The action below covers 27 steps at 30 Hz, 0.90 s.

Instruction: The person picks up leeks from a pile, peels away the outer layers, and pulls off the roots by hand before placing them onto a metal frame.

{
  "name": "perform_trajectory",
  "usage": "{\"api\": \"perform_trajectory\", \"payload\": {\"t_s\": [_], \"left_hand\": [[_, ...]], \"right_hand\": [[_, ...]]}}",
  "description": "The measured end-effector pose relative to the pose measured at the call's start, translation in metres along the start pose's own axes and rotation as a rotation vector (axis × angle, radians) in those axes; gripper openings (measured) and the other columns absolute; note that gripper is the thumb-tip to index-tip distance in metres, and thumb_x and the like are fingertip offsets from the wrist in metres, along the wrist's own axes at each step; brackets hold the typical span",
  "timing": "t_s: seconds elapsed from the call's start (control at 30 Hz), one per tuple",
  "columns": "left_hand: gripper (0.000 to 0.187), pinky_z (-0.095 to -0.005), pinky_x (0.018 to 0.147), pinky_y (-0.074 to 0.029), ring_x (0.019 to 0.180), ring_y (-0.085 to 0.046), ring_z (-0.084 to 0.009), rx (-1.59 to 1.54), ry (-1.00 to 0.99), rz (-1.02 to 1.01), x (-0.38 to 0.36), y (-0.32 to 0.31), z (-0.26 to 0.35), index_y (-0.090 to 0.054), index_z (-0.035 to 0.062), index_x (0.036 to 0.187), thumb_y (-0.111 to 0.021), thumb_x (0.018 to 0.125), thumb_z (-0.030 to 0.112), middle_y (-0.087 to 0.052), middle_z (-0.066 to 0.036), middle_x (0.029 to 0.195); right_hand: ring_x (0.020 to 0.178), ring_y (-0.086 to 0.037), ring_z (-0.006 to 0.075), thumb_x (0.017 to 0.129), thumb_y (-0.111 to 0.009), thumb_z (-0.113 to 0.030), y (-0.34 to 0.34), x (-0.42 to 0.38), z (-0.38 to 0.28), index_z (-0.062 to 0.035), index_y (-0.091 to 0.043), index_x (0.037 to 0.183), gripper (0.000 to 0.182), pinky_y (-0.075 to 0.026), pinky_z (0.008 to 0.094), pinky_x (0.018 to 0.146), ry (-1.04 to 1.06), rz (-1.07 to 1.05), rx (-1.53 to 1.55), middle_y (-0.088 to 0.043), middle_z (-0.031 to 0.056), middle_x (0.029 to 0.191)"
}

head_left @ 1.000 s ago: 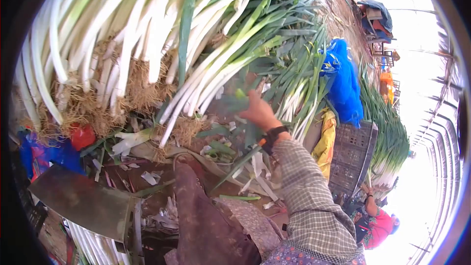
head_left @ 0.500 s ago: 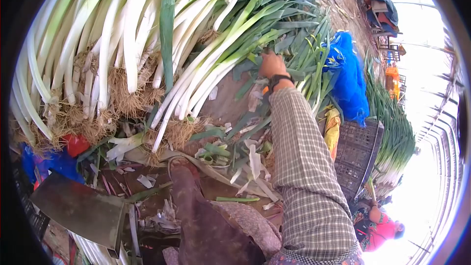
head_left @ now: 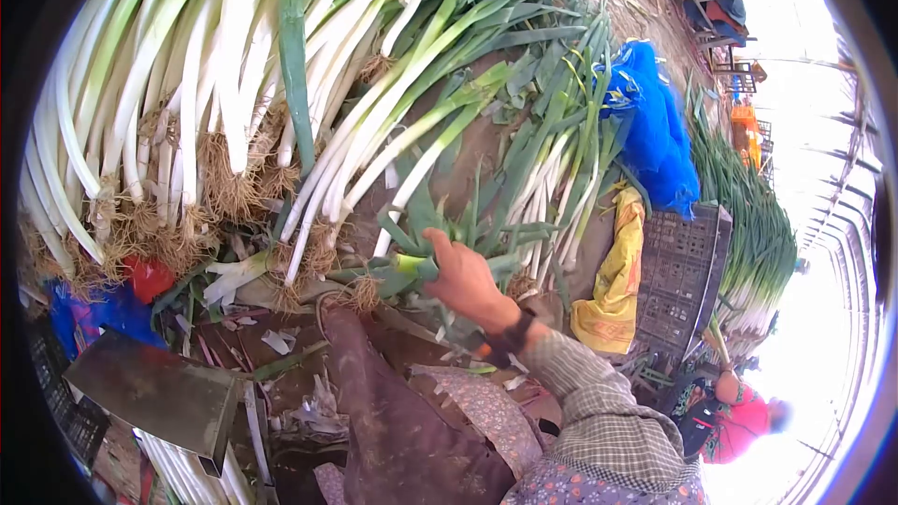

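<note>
My right hand (head_left: 468, 285), with a dark band (head_left: 513, 337) on the wrist, is closed around green leek leaves (head_left: 412, 266) low over the littered ground. Leaf tips fan out above and beside the fingers, and the fingertips are partly hidden. Just left of it lie several long white leeks (head_left: 327, 168) with rooty ends toward me. A smaller bunch of thin leeks (head_left: 552, 187) rests to its right. A big pile of leeks (head_left: 159, 84) fills the upper left. My left hand is out of view.
A yellow sack (head_left: 613, 285), a blue net bag (head_left: 655, 126) and a dark crate (head_left: 683, 271) stand on the right. A metal holder (head_left: 154, 388) with leeks under it is at lower left. Another person in pink (head_left: 739, 421) is at lower right, beyond the crate.
My right hand has drawn back toward me and to the left from among the leaf tops, with green leaves in it. The thin bunch and yellow sack now show more fully.
</note>
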<state>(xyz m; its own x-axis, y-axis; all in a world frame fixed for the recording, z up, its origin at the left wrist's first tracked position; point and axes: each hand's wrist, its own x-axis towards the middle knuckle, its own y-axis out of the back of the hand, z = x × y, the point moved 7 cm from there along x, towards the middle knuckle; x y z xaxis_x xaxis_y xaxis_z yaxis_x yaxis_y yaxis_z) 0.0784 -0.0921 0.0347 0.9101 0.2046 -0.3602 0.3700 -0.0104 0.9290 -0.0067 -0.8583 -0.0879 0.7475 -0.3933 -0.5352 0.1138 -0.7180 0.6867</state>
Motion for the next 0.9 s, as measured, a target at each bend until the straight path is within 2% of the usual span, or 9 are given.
{"api": "perform_trajectory", "payload": {"t_s": [0.13, 0.27, 0.5, 0.53, 0.57, 0.67, 0.73, 0.87, 0.9], "left_hand": [[0.05, -0.0452, 0.111, -0.033, 0.131, -0.043, -0.0396, -0.011, -0.011, -0.01, 0.002, 0.001, 0.006, -0.042, -0.0029, 0.139, -0.042, 0.1, 0.028, -0.046, -0.024, 0.141], [0.049, -0.0452, 0.111, -0.033, 0.131, -0.043, -0.0395, -0.04, -0.02, 0.003, 0.001, -0.001, -0.007, -0.043, -0.0027, 0.139, -0.043, 0.099, 0.027, -0.046, -0.024, 0.14], [0.048, -0.0451, 0.11, -0.033, 0.13, -0.043, -0.0393, -0.09, -0.051, 0.017, -0.003, -0.004, -0.025, -0.044, -0.0022, 0.138, -0.044, 0.098, 0.025, -0.047, -0.024, 0.14], [0.048, -0.045, 0.11, -0.033, 0.13, -0.043, -0.0393, -0.093, -0.042, 0.016, -0.007, -0.005, -0.029, -0.044, -0.0022, 0.138, -0.045, 0.098, 0.025, -0.047, -0.024, 0.14], [0.048, -0.045, 0.11, -0.033, 0.13, -0.043, -0.0393, -0.096, -0.036, 0.017, -0.008, -0.002, -0.028, -0.044, -0.0021, 0.137, -0.045, 0.098, 0.025, -0.047, -0.024, 0.14], [0.047, -0.045, 0.11, -0.033, 0.13, -0.043, -0.0392, -0.097, -0.008, 0.007, -0.014, 0.0, -0.029, -0.045, -0.0019, 0.137, -0.045, 0.098, 0.024, -0.047, -0.024, 0.14], [0.047, -0.045, 0.11, -0.033, 0.13, -0.043, -0.0391, -0.083, 0.005, 0.001, -0.015, 0.001, -0.026, -0.045, -0.0018, 0.137, -0.046, 0.097, 0.024, -0.047, -0.024, 0.139], [0.046, -0.0449, 0.11, -0.033, 0.13, -0.043, -0.039, -0.077, 0.025, -0.033, -0.016, 0.004, -0.027, -0.046, -0.0016, 0.136, -0.047, 0.097, 0.023, -0.047, -0.024, 0.139], [0.046, -0.0449, 0.11, -0.033, 0.13, -0.043, -0.039, -0.083, 0.03, -0.035, -0.016, 0.004, -0.028, -0.046, -0.0015, 0.136, -0.047, 0.097, 0.023, -0.047, -0.023, 0.139]], "right_hand": [[0.094, -0.062, 0.0413, 0.07, -0.074, -0.014, 0.043, -0.061, -0.069, -0.0077, -0.042, 0.135, 0.073, -0.05, 0.0465, 0.082, 0.339, -0.056, 0.187, -0.064, 0.0204, 0.097], [0.101, -0.066, 0.0331, 0.067, -0.077, -0.011, 0.041, -0.041, 0.013, -0.0089, -0.042, 0.138, 0.079, -0.052, 0.0399, 0.085, -0.184, -0.023, 0.345, -0.066, 0.0215, 0.11], [0.102, -0.064, 0.0327, 0.06, -0.078, -0.013, 0.048, 0.077, 0.227, 0.0043, -0.031, 0.142, 0.096, -0.052, 0.0369, 0.088, -0.44, 0.478, 0.656, -0.063, 0.0226, 0.113], [0.103, -0.063, 0.0328, 0.06, -0.079, -0.013, 0.045, 0.095, 0.244, 0.0052, -0.03, 0.142, 0.098, -0.051, 0.0374, 0.088, -0.508, 0.476, 0.716, -0.062, 0.0226, 0.116], [0.11, -0.06, 0.034, 0.061, -0.081, -0.013, 0.037, 0.11, 0.232, 0.0041, -0.022, 0.147, 0.105, -0.051, 0.0398, 0.089, -0.492, 0.205, 0.99, -0.057, 0.0253, 0.125], [0.116, -0.056, 0.0357, 0.061, -0.082, -0.012, 0.01, 0.134, 0.202, 0.0023, -0.016, 0.15, 0.112, -0.049, 0.0422, 0.093, -0.575, 0.35, 0.791, -0.052, 0.0277, 0.131], [0.107, -0.06, 0.035, 0.064, -0.08, -0.009, -0.002, 0.131, 0.181, 0.0062, -0.033, 0.137, 0.088, -0.052, 0.0443, 0.085, -0.674, 0.625, 0.55, -0.057, 0.0208, 0.121], [0.105, -0.062, 0.0349, 0.063, -0.082, -0.016, 0.007, 0.118, 0.152, 0.0056, -0.037, 0.139, 0.091, -0.051, 0.0381, 0.088, -0.89, 0.534, 0.391, -0.061, 0.0251, 0.119], [0.096, -0.066, 0.0322, 0.063, -0.08, -0.017, 0.003, 0.124, 0.162, 0.0067, -0.055, 0.125, 0.071, -0.052, 0.0366, 0.083, -0.827, 0.591, 0.353, -0.067, 0.0231, 0.108]]}}
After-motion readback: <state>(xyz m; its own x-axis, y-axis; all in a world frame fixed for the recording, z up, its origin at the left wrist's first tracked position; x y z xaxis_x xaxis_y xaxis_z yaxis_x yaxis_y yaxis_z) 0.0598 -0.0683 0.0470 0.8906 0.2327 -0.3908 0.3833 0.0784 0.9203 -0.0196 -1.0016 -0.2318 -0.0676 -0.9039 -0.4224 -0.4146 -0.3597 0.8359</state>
